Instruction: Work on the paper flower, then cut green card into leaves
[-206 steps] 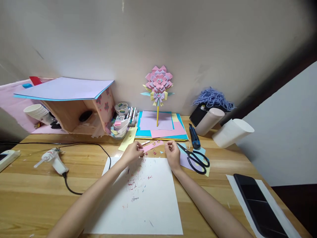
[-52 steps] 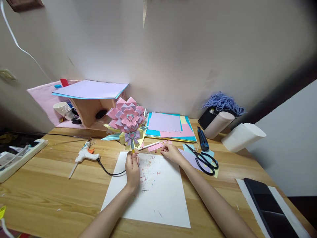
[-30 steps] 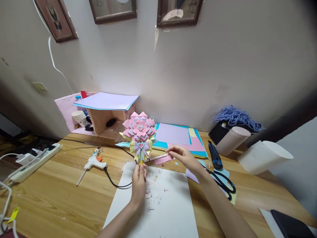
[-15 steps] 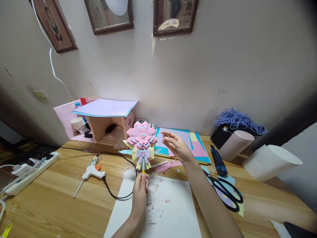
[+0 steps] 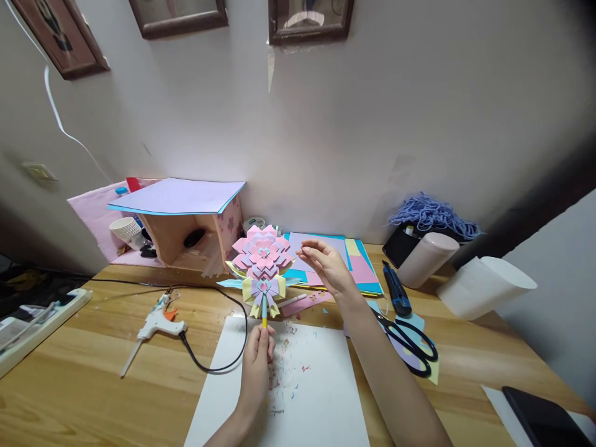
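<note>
My left hand (image 5: 258,355) is closed round the yellow stick of a pink and lilac folded paper flower (image 5: 261,257), holding it upright above a white paper sheet (image 5: 298,397). My right hand (image 5: 326,267) hovers just right of the flower head, fingers apart and slightly curled, holding nothing that I can see. A white pen (image 5: 294,300) and a pink paper strip (image 5: 307,302) lie on the table under that hand.
A hot glue gun (image 5: 156,321) with a black cord lies to the left. Black scissors (image 5: 406,338) and a blue utility knife (image 5: 395,287) lie to the right. Coloured paper sheets (image 5: 361,267), a wooden box (image 5: 186,233), a power strip (image 5: 32,326) and rolls (image 5: 484,287) ring the table.
My right hand left the pink strip and pen and rose beside the flower head. My left hand picked up the flower from the wall and keeps it upright.
</note>
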Motion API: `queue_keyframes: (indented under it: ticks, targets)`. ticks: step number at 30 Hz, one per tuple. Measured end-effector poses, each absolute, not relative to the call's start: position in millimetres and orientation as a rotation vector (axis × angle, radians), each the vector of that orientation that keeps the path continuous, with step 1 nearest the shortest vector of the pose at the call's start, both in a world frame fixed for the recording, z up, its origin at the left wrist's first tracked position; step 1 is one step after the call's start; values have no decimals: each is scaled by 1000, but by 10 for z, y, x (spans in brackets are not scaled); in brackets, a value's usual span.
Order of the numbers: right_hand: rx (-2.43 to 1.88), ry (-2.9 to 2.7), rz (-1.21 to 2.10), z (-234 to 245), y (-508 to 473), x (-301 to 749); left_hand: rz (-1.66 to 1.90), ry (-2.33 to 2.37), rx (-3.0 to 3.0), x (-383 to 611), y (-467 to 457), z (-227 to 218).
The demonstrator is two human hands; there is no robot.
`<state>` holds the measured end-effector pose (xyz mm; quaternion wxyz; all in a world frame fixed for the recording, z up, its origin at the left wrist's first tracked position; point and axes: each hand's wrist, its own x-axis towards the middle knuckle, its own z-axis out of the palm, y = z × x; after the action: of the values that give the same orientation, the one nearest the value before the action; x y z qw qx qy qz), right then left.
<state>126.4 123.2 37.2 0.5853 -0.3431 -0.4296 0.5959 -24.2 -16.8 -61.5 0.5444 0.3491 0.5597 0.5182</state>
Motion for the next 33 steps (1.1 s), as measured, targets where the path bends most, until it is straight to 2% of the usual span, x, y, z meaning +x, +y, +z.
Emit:
queue_keyframes:
  ticks: [9, 22, 33]
  targets:
    - [-794, -1129, 1200, 297, 1227, 1236, 1190, 1319, 891, -179, -232, -640]
    - [-1067, -1235, 800, 302, 1158, 1145, 1177, 1307, 999, -147, -277, -645]
    - [-1100, -1237, 691, 281, 1151, 1125, 1166, 1313, 1039, -140, -285, -639]
